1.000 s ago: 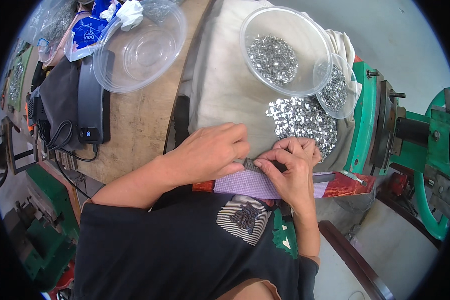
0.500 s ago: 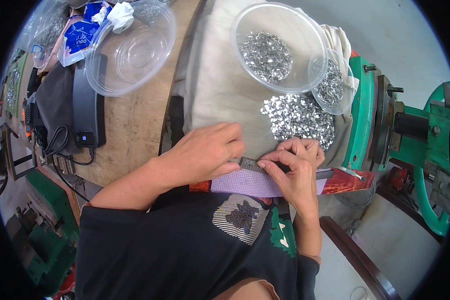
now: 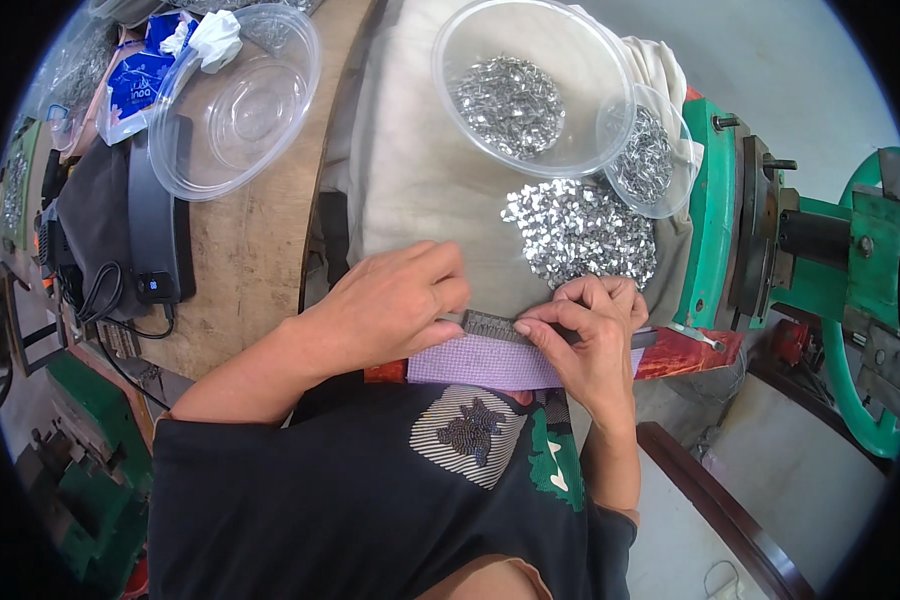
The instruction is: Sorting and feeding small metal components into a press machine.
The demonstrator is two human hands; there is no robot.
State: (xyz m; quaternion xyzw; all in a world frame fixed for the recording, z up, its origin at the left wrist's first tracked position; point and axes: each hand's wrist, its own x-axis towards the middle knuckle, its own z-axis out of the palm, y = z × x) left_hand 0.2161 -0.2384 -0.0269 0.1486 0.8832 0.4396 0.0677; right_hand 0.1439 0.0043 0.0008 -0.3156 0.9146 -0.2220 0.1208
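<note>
1. Soft, fairly bright light is falling evenly across the cloth (image 3: 410, 170), its source lying outside the view.
2. Silver pieces (image 3: 580, 235) near the cloth's right edge are glinting, some almost white.
3. Dark shadow is filling the gap along the right edge of the wooden table (image 3: 245, 245).
4. Fisheye distortion is bending that table's edges; black vignetting is swallowing the corners.

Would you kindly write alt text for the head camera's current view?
A person's left hand and right hand flank a dark grey, ridged rectangular strip beside lilac checked fabric. Beyond them, a heap of small shiny silver pieces lies on beige cloth, near a round, clear plastic bowl holding others.
</note>
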